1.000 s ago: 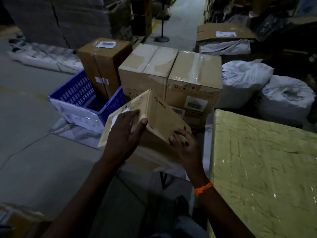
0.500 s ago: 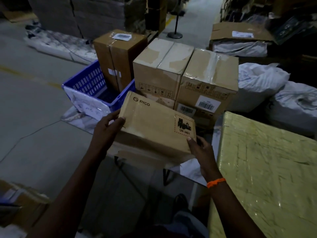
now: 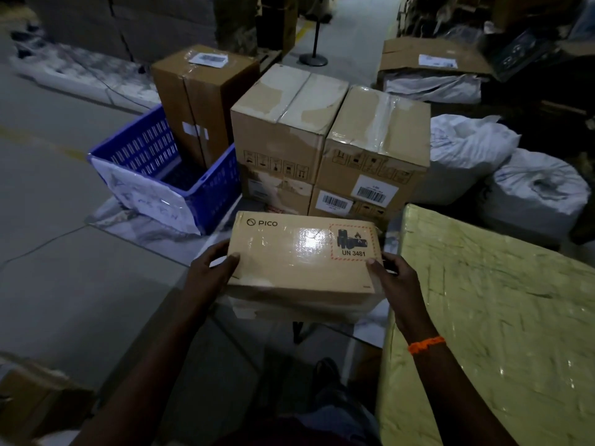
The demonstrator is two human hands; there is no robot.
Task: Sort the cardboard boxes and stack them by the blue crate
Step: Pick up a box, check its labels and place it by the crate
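A flat cardboard box (image 3: 299,255) printed PICO, with a red-bordered UN 3481 label, is held level in front of me. My left hand (image 3: 212,268) grips its left end, thumb on top. My right hand (image 3: 391,278) grips its right end, an orange band on the wrist. Beyond it on the floor stands the blue crate (image 3: 209,191), a white sheet taped to its front. Right of the crate are stacked cardboard boxes: a tall one (image 3: 199,101) behind it and two taped ones (image 3: 283,130) (image 3: 376,146) on lower boxes.
A large yellow wrapped block (image 3: 489,317) fills the right foreground. White sacks (image 3: 463,149) (image 3: 534,191) lie behind it. An open carton (image 3: 431,62) and a stand base (image 3: 312,59) are farther back. Another box (image 3: 29,397) sits at the lower left. Grey floor lies to the left.
The PICO box has been turned from tilted on edge to flat, label up, and lowered toward me. Both hands shifted to its two ends.
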